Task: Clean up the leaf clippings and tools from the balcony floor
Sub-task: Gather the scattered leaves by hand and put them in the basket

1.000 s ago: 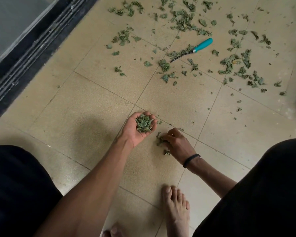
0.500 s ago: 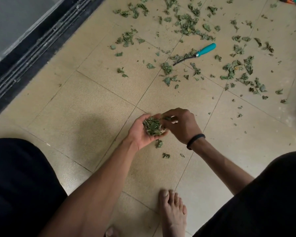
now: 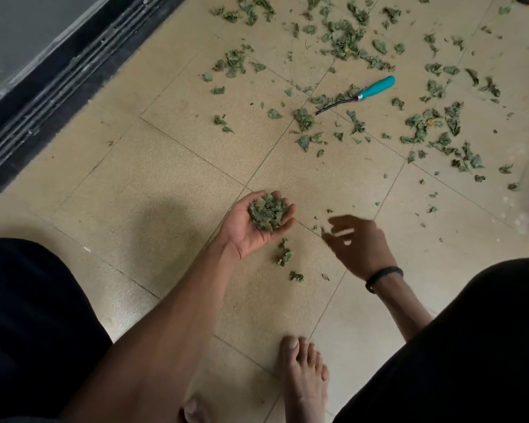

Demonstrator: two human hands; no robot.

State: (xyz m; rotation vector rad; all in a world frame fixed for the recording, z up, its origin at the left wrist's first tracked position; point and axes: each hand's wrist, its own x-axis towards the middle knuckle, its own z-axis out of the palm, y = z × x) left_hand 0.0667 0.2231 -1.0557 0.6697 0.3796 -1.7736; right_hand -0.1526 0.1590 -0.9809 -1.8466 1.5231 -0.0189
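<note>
- the left hand (image 3: 254, 222), palm up and cupped, holds a heap of leaf clippings (image 3: 268, 211) in its curled fingers.
- the right hand (image 3: 359, 244), blurred, hangs just right of it, fingers loosely spread, gripping nothing visible.
- a few clippings (image 3: 285, 254) lie on the tiled floor (image 3: 171, 190) just below the cupped hand.
- more scattered clippings (image 3: 345, 38) and a teal-handled hand tool (image 3: 356, 95) lie toward the floor's far edge.
</note>
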